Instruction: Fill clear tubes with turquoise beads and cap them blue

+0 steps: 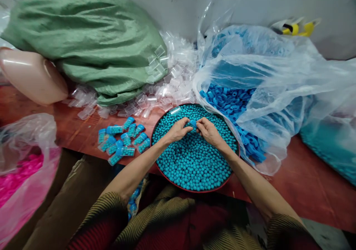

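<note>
My left hand [178, 130] and my right hand [208, 132] meet above a round red-rimmed tray [191, 190] full of small turquoise beads [191, 165]. Between my fingertips is a small container with a blue cap [191, 123], gripped from both sides. The fingers cover most of its body. One clear vial [175, 110] lies on the beads at the tray's far edge. Left of the tray, several bead-filled vials with blue caps [126, 139] lie in a loose group on the table.
Clear vials [178, 83] are heaped behind the tray beside a green sack [111, 39]. A plastic bag [267, 72] spills blue caps [247, 139] at the right. The pink container [33, 76] stands left. Bagged pink pieces [20, 172] sit lower left, turquoise beads [328, 150] far right.
</note>
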A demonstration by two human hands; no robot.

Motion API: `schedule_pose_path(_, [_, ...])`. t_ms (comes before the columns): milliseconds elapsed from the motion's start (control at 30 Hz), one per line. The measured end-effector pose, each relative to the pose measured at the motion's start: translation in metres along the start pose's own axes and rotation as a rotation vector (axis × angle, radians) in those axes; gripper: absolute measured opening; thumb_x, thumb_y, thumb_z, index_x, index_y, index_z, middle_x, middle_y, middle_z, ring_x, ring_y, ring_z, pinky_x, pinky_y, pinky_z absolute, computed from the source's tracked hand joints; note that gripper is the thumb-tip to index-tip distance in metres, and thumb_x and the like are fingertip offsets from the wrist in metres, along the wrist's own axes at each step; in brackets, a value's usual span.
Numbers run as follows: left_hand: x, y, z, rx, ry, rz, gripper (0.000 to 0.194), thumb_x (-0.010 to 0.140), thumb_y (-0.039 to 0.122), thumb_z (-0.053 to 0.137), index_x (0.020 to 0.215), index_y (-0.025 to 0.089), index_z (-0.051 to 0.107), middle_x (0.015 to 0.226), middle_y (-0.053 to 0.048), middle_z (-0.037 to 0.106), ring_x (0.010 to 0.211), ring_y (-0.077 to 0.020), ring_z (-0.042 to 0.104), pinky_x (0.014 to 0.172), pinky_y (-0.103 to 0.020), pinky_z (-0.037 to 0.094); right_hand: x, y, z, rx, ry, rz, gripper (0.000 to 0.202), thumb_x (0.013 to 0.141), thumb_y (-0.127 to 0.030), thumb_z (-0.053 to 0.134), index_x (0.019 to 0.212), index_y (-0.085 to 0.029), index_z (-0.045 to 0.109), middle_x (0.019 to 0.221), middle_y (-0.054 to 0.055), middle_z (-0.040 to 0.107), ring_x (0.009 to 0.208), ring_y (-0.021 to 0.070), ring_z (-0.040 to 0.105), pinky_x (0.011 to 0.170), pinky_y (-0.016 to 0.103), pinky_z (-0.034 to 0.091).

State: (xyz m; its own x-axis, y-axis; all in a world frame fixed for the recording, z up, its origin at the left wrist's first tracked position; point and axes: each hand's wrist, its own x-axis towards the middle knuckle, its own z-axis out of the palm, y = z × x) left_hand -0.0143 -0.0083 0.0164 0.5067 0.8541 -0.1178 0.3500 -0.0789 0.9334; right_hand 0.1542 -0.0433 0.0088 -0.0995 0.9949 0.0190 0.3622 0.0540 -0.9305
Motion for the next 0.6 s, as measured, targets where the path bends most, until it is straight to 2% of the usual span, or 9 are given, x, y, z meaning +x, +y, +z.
schedule_pose_path(133, [-0.010, 0.002, 0.006, -0.171, -0.004, -0.087, 0.048, 0.075, 0.025, 0.056, 0.121, 0.015, 0.045, 0.074, 0.003, 0.056, 0.044, -0.0068, 0.049, 0.039, -0.019, 0.038, -0.004, -0.001, 0.012, 0.062, 0.067, -0.003, 0.022, 0.085, -0.039, 0.047, 0.071, -0.021, 0.048, 0.061, -0.004, 0.054, 0.054, 0.0104, 0.046, 0.054, 0.023, 0.037])
schedule_pose_path(233, [-0.018, 0.004, 0.008, -0.268, 0.013, -0.116, 0.056, 0.076, 0.025, 0.055, 0.129, 0.013, 0.040, 0.066, 0.004, 0.055, 0.041, -0.0080, 0.051, 0.036, -0.018, 0.037, -0.008, -0.003, 0.013, 0.052, 0.079, 0.003, 0.024, 0.085, -0.039, 0.048, 0.069, -0.021, 0.049, 0.061, -0.004, 0.054, 0.054, 0.0103, 0.045, 0.055, 0.024, 0.037])
schedule_pose_path(433, [-0.029, 0.010, 0.007, -0.392, -0.033, -0.097, 0.060, 0.076, 0.027, 0.059, 0.132, 0.015, 0.039, 0.059, 0.006, 0.054, 0.041, -0.0064, 0.050, 0.036, -0.015, 0.035, -0.015, -0.010, 0.012, 0.040, 0.107, -0.029, 0.024, 0.086, -0.037, 0.049, 0.068, -0.021, 0.049, 0.061, -0.004, 0.053, 0.054, 0.0099, 0.045, 0.057, 0.023, 0.038])
schedule_pose_path(600, [-0.034, 0.013, 0.014, -0.396, 0.047, -0.081, 0.042, 0.077, 0.026, 0.057, 0.117, 0.017, 0.049, 0.066, 0.006, 0.053, 0.040, -0.0026, 0.044, 0.036, -0.015, 0.034, -0.022, -0.019, 0.011, -0.046, 0.025, -0.078, 0.023, 0.087, -0.036, 0.047, 0.070, -0.021, 0.051, 0.061, -0.003, 0.053, 0.053, 0.0105, 0.046, 0.055, 0.023, 0.037])
